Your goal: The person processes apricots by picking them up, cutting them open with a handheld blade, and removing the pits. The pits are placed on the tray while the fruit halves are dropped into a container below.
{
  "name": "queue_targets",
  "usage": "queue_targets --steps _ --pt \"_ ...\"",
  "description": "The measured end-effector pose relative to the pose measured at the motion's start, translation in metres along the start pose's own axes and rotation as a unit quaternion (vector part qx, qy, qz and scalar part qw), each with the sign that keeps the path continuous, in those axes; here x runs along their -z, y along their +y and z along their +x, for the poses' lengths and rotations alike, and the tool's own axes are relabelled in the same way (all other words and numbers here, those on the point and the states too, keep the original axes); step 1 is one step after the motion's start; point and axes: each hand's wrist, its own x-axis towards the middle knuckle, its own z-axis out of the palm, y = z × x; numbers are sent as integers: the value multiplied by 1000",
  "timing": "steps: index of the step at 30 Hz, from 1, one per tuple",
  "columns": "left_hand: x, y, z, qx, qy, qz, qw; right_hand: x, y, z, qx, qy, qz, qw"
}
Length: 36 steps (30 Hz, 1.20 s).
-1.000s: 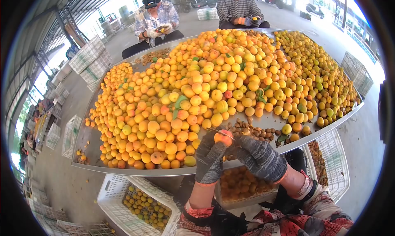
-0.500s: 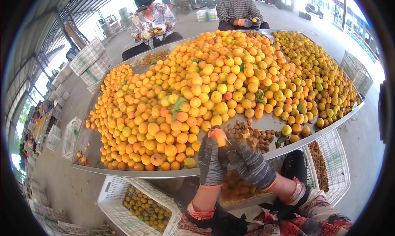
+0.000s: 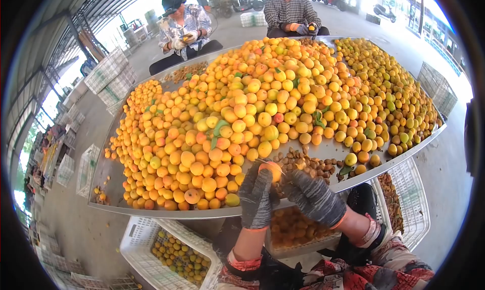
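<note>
While grey-knit-gloved left hand (image 3: 255, 196) clamps round orange fruit (image 3: 273, 171) at near side of silvery metal table (image 3: 112, 174) | grey-knit-gloved right hand (image 3: 318, 199): fingers together, hold unclear | grey concrete floor (image 3: 65, 201), white plastic crate (image 3: 137, 239) near left

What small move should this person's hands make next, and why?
Probably ease the right hand in its dark grey knitted glove slightly toward the round orange fruit: the left hand, gloved alike, holds that fruit upraised in its grip, and the right fingertips sit close beside it; whether they pinch anything is unclear.
</note>
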Motion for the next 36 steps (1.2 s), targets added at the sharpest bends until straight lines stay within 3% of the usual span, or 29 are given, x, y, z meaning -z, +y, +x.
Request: queue_targets --steps 1,2,3,6,7,9,10,12,13,15,16,18,21,24,28,30,34,36 --pt "-3 -7 0 0 0 0 1000 -6 -6 0 0 0 0 1000" --pt "-6 -14 1 -18 19 -24 999 -12 -13 2 -115 20 158 981" --pt "-7 -18 2 -36 39 -47 997 -16 -17 6 -224 39 309 924" --pt "-4 -20 4 23 24 -94 995 -17 -19 13 -254 27 300 919" --pt "1 -21 6 23 24 -94 995 -13 -18 15 -253 26 301 919" --pt "12 -16 9 -98 -40 87 990 -2 -17 19 -233 26 333 913" --pt "15 -8 9 -99 -38 88 991 1 -11 20 -232 25 334 913" --pt "14 9 7 -9 -78 76 994 6 1 21 -88 33 200 975" --pt "12 9 4 -8 -78 76 994 5 2 22 -88 34 201 975" --pt "3 5 -1 -10 -8 23 1000 4 3 25 -22 61 137 988" --pt "-2 4 -1 -12 -9 23 1000 6 -4 28 -21 61 136 989" --pt "-10 2 0 11 45 -136 990 12 -25 34 -243 2 349 905" --pt "-9 4 -3 65 18 -114 991 -6 -26 27 -258 20 319 912" --pt "-2 2 3 56 -29 -141 988 -6 -28 30 -265 36 304 915" --pt "3 0 2 42 28 -67 996 0 -23 25 -233 8 290 928" --pt "-3 4 2 -51 33 -46 997 -5 -18 19 -181 5 225 957" --pt "14 -14 13 -112 1 32 993 11 -17 27 -209 -28 220 953" --pt "17 -14 13 -142 32 169 975 15 -17 34 -211 -78 242 944"
